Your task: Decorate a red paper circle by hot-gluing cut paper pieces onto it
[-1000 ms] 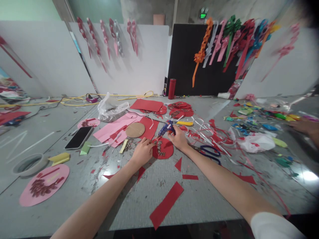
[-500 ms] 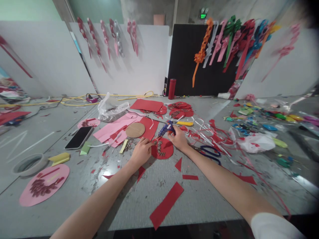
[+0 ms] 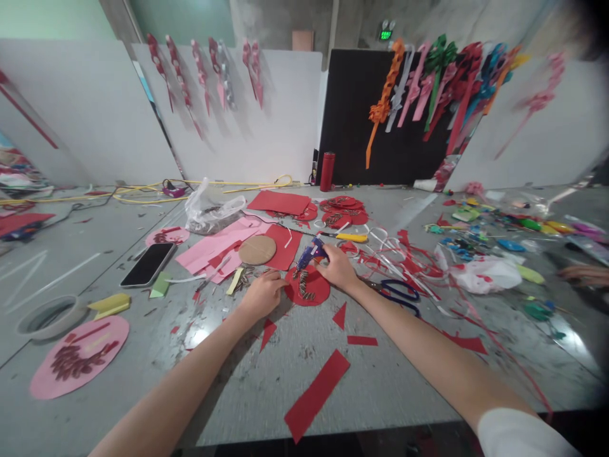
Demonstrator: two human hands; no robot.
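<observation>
My right hand is wrapped round a blue glue gun, its nozzle pointing down and left at the upper left of a red paper disc. Small brown, seed-like pieces form a curved row on that disc. By the disc's left edge, my left hand has its fingertips pinched together; what they hold, if anything, is too small to make out. More brown pieces lie in a loose pile just beyond this hand, beside a yellow paper strip. A round cardboard piece rests behind the pile.
Blue-handled scissors lie right of my right wrist, near tangled ribbons. Red paper scraps are in front. A phone, tape roll and pink decorated disc sit left. At the far right edge, another person's hand shows.
My left hand has drawn back left from the disc's brown pieces. The glue gun has tipped downward, bringing its nozzle over the disc's upper left. Another person's hand has appeared at far right.
</observation>
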